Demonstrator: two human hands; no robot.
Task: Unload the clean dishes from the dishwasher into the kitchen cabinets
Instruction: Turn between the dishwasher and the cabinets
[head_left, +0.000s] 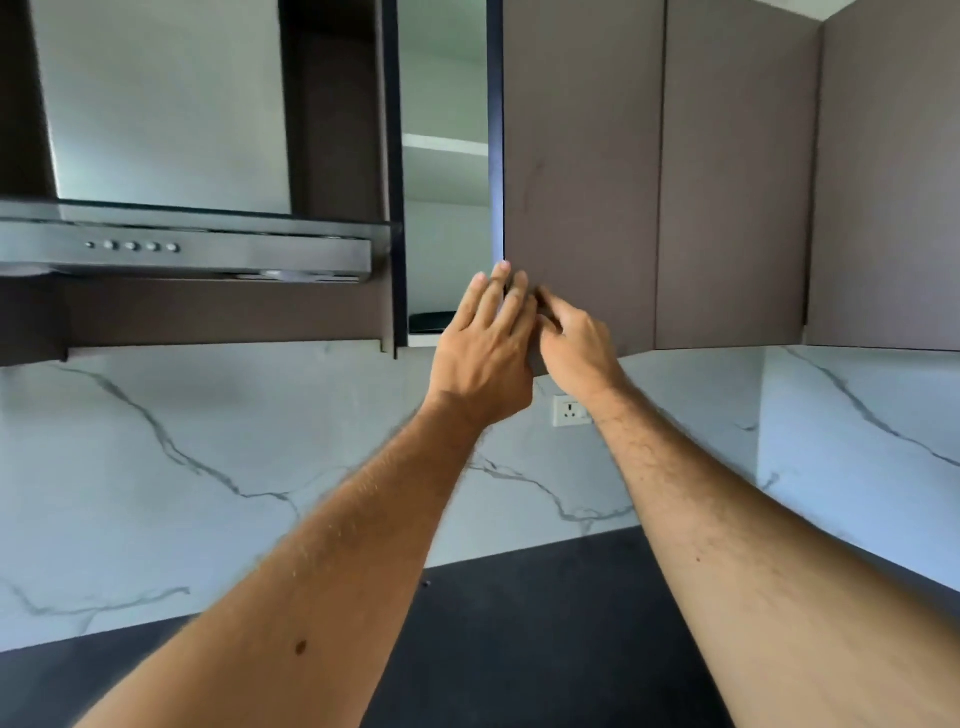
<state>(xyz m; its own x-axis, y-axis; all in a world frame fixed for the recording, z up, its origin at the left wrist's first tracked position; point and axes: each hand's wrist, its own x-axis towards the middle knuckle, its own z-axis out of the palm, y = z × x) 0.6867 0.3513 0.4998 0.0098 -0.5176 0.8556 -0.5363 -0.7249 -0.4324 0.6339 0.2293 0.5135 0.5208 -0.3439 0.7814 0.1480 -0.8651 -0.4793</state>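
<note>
A brown upper cabinet door (582, 156) stands ajar, and its dark edge shows a narrow gap into the white cabinet interior (447, 218). A white shelf (444, 145) sits inside, and a dark dish (431, 318) lies on the cabinet floor, mostly hidden. My left hand (483, 353) is raised with fingers spread and its fingertips rest against the door's lower left edge. My right hand (576, 343) is curled around the door's bottom corner, just beside the left hand. No dishwasher is in view and neither hand holds a dish.
A steel range hood (187, 249) with a row of buttons hangs to the left. More closed brown cabinet doors (737, 171) run to the right. Below them are a marble backsplash (208, 441) with a wall socket (569, 410) and a dark countertop (519, 623).
</note>
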